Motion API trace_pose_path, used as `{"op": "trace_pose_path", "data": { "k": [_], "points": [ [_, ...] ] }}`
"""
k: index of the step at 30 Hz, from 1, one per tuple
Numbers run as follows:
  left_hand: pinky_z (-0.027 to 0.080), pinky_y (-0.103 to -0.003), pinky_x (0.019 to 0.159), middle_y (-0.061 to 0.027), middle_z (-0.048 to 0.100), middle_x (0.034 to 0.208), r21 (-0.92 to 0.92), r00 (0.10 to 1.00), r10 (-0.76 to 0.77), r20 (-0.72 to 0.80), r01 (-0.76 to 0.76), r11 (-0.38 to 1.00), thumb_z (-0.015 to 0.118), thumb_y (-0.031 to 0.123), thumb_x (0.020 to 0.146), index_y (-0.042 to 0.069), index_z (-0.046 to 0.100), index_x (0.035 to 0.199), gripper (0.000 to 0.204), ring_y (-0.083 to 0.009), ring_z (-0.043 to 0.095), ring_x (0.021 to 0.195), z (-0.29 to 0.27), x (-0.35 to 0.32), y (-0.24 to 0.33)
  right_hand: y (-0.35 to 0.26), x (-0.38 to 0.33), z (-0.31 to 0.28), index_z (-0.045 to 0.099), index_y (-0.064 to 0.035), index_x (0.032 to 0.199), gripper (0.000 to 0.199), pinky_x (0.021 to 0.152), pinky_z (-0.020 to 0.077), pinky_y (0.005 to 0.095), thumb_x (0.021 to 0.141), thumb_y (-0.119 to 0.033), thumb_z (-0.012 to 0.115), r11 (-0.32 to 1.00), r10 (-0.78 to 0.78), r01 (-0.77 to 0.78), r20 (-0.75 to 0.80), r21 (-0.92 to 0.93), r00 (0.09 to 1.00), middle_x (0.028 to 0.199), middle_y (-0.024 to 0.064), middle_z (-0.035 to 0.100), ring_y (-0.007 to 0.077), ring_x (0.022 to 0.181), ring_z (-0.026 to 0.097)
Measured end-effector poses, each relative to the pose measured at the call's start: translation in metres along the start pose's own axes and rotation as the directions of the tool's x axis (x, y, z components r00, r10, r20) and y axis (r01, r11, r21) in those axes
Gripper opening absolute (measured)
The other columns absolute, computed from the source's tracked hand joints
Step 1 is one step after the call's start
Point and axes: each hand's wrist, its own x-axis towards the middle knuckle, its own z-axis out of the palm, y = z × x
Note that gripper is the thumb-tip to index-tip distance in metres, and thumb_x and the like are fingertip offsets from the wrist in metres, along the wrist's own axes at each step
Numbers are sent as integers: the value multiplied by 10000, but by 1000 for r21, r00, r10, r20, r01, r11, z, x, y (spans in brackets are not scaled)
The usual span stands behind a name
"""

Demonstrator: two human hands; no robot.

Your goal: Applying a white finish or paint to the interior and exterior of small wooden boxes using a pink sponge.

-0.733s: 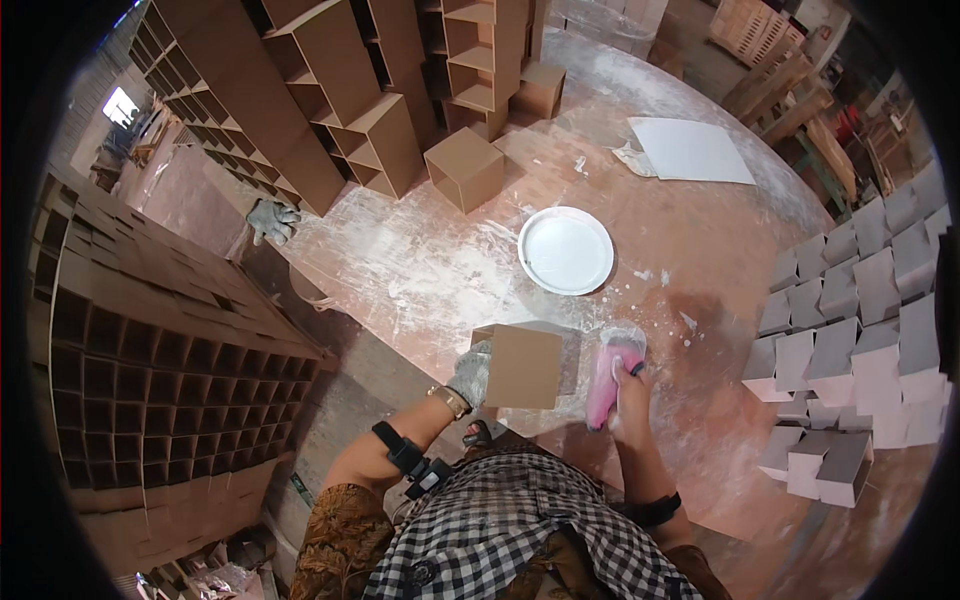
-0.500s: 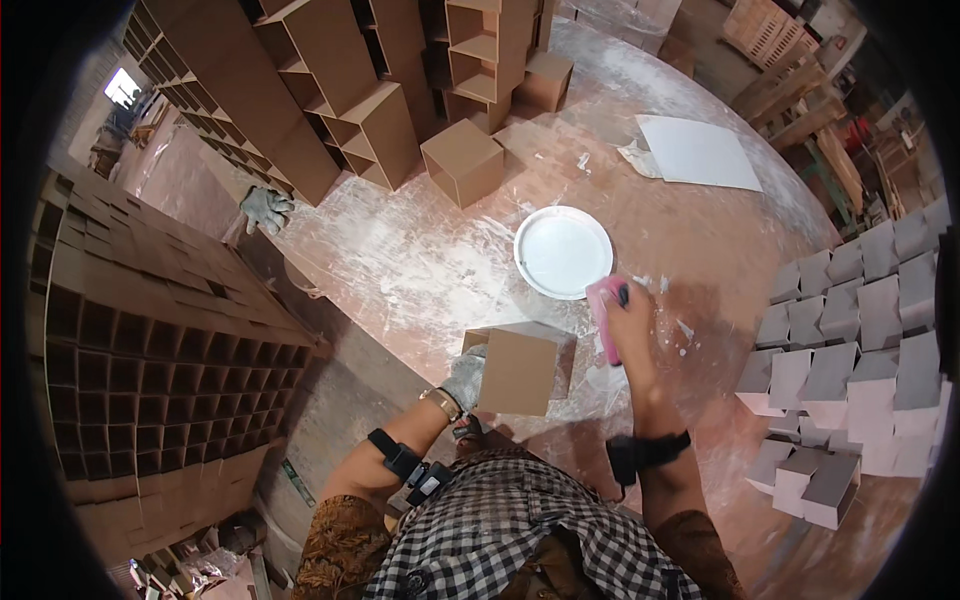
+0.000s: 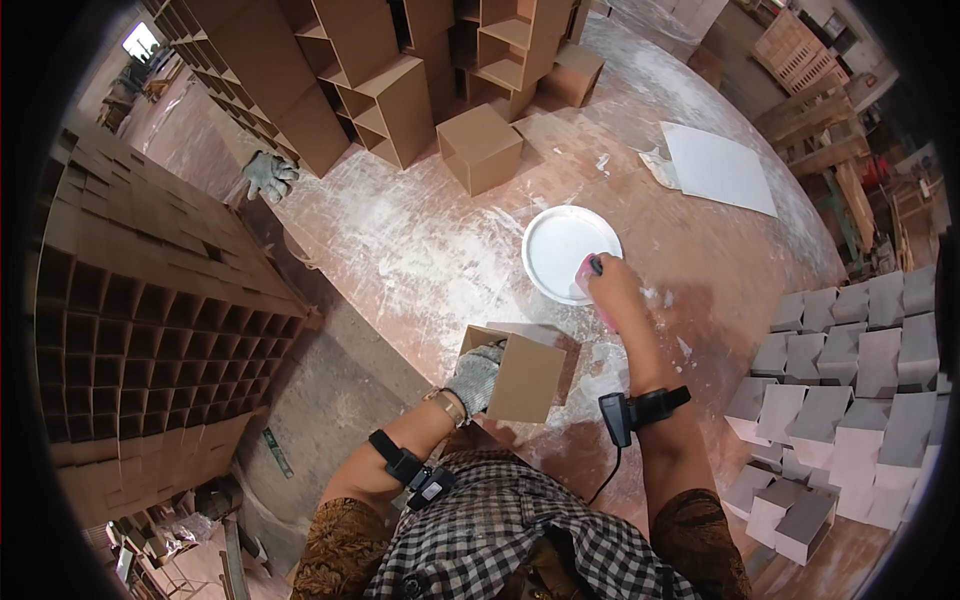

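Note:
My left hand (image 3: 474,375), in a grey knit glove, reaches into the open end of a small brown cardboard box (image 3: 528,380) and holds it just above the near part of the table; its fingertips are hidden inside. My bare right hand (image 3: 617,285) is closed round a pink pad with a dark knob (image 3: 586,270), which is over the near right rim of a round white shallow dish (image 3: 560,248). Whether the pad touches the dish's white surface is hard to tell.
The table (image 3: 400,240) is smeared with white. At its far side stand stacked brown boxes (image 3: 400,110) and one single box (image 3: 480,148). A white sheet (image 3: 718,167) lies far right, grey-white boxes (image 3: 835,375) stand at right, and a grey glove (image 3: 269,177) lies on the left edge.
My right hand has moved up and left with the pink pad, from beside the dish to over its rim. My left hand has gone deeper into the box, which has turned slightly.

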Motion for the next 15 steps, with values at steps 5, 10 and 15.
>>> {"op": "trace_pose_path", "data": {
  "k": [5,10,15],
  "points": [
    [461,-406,828,-190,613,1042,86,999,26,34,-29,996,564,355,800,28,574,1109,449,-324,579,979,-2,-6,1,-9,5,-17,626,-25,954,308,786,478,429,729,-232,591,997,78,-78,-13,14,997,958,207,631,378,905,602],
    [443,-400,868,-186,595,1096,-98,994,-40,103,50,994,557,369,812,56,561,1153,464,-329,560,1016,3,-19,4,-10,5,-1,630,13,900,296,745,479,439,742,-236,597,993,-14,15,12,-117,1000,876,224,634,377,846,613],
    [447,-393,861,-180,585,1109,-336,985,-155,80,173,926,555,380,814,46,562,1143,469,-330,561,1006,13,-16,13,-10,-8,-6,621,24,909,285,755,475,435,750,-212,621,998,7,1,-131,62,991,885,232,631,380,858,609]
  ]
}}
